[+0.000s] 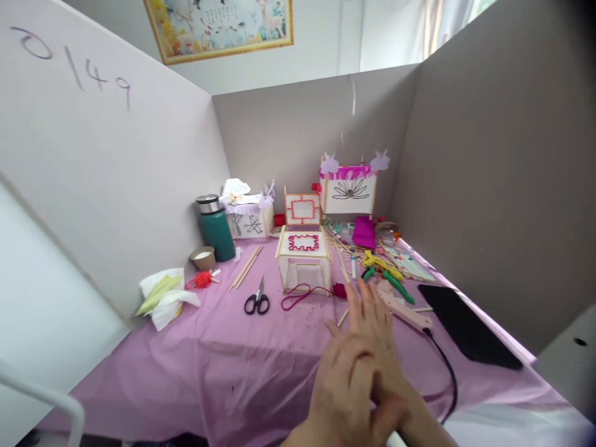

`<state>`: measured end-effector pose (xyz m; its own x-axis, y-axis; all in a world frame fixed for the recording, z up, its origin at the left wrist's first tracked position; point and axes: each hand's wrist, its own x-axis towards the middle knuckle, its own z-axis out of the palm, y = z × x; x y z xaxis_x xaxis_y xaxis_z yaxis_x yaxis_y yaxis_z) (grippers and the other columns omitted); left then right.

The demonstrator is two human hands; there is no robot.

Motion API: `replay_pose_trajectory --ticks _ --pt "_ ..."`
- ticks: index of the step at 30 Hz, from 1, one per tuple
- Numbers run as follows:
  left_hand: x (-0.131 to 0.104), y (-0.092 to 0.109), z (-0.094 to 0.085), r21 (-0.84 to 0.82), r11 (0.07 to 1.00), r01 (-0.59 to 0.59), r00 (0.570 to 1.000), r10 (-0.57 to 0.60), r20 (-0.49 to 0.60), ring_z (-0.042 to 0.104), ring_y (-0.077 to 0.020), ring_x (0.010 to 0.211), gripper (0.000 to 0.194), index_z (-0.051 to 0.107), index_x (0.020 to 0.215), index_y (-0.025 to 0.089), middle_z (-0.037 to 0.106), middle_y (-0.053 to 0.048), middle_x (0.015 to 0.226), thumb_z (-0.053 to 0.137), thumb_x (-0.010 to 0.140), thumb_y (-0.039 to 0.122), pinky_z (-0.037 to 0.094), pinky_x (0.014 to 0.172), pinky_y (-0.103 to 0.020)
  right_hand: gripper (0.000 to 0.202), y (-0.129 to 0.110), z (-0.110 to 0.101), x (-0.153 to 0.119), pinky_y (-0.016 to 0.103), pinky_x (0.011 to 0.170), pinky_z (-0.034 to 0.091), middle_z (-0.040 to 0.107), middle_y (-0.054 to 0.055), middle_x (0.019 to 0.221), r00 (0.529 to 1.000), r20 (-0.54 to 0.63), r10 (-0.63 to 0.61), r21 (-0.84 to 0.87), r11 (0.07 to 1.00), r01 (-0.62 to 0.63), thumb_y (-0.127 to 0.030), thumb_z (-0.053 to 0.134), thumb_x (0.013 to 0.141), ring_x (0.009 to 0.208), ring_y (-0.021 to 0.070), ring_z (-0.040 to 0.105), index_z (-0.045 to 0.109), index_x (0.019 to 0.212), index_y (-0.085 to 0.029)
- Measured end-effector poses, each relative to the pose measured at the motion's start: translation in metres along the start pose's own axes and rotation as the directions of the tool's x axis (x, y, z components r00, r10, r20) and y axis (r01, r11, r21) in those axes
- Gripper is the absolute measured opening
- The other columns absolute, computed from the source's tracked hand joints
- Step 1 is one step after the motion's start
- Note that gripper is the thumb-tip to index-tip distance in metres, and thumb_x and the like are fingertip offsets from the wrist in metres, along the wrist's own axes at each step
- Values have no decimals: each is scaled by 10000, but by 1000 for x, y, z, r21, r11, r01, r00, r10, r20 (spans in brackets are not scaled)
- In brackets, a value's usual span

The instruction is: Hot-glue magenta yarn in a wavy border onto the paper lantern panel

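Note:
My right hand (372, 316) reaches over the front of the table, fingers stretched out and holding nothing. Across its wrist lies my left hand (347, 379), with bent fingers and the thumb wrapped round it. Just beyond the right fingertips are a crimson yarn ball (339, 290) with a loose strand, green-handled pliers (398, 287) and a pink glue gun (405, 311) with a black cord. A small house-like stick frame (305, 264) with white panels and a crimson yarn outline stands past them. Black-handled scissors (257, 302) lie to the left.
A green bottle (218, 231), brown cup (203, 256), red yarn (202, 280) and crumpled tissues (164, 297) sit at left. Decorated panels (350, 191) and a white box (249, 222) stand behind. Yellow cord (379, 264) and a black tablet-like slab (468, 326) lie right. Grey partitions (316, 130) enclose the table.

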<state>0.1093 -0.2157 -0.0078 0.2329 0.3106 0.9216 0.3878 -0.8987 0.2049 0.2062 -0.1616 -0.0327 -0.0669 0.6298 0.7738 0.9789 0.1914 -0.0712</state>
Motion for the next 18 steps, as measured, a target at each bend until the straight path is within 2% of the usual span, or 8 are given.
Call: replay_pose_trajectory --ticks 3,5,7,9,11,13,16,18 --pt "-8 -10 -4 -10 993 -122 991 121 -55 525 -156 581 157 519 673 168 560 -38 591 529 825 205 476 553 -303 589 0 -3 9 601 1005 344 409 281 1408 998 -25 62 54 997 -61 -431 457 904 1317 428 351 423 1348 -44" --pt "-15 -21 -16 21 986 -167 985 168 -43 449 -129 489 182 502 657 179 515 -2 514 486 839 179 398 475 -282 490 -1 -6 13 574 979 387 527 243 1299 994 -73 78 168 984 -65 -429 469 911 1235 388 454 513 1248 -76" --pt "-21 -39 -43 106 993 -60 997 56 45 504 -134 541 134 526 698 174 567 -7 568 501 816 115 428 548 -294 269 -7 -9 11 492 924 454 647 154 1097 995 -96 21 327 945 12 -363 508 918 1067 299 577 597 1054 -149" --pt "-27 -61 -80 265 942 206 978 -208 -24 555 -138 626 100 562 729 186 592 -5 635 551 813 133 456 610 -280 110 -16 -11 4 402 863 497 671 93 986 993 -79 -82 453 885 110 -252 514 926 944 223 623 602 904 -190" --pt "-35 -86 -123 398 814 424 904 -352 -242 588 -147 693 74 592 737 205 622 -3 698 613 806 224 481 676 -279 134 -29 -9 -6 351 833 522 654 103 1068 984 -45 -172 505 846 171 -183 473 934 967 201 633 604 961 -189" --pt "-46 -111 -162 442 697 565 813 -378 -443 591 -185 786 78 604 798 193 631 -38 792 600 818 268 475 768 -341 220 -42 -6 -13 338 817 545 631 126 1144 976 -19 -215 513 836 194 -174 441 938 1005 204 640 586 1104 -177" --pt "-62 -144 -206 394 504 768 606 -376 -701 562 -224 815 212 586 899 169 591 -58 863 608 797 354 450 840 -451 253 -56 0 -19 334 782 572 652 121 1110 968 22 -249 539 819 198 -192 442 934 968 209 666 573 1150 -179" --pt "-69 -162 -226 309 415 856 474 -389 -790 551 -214 768 338 563 942 164 563 -40 864 670 729 403 466 815 -472 247 -61 4 -20 328 772 581 664 113 1091 960 50 -274 561 803 200 -183 445 926 947 207 675 578 1134 -187"
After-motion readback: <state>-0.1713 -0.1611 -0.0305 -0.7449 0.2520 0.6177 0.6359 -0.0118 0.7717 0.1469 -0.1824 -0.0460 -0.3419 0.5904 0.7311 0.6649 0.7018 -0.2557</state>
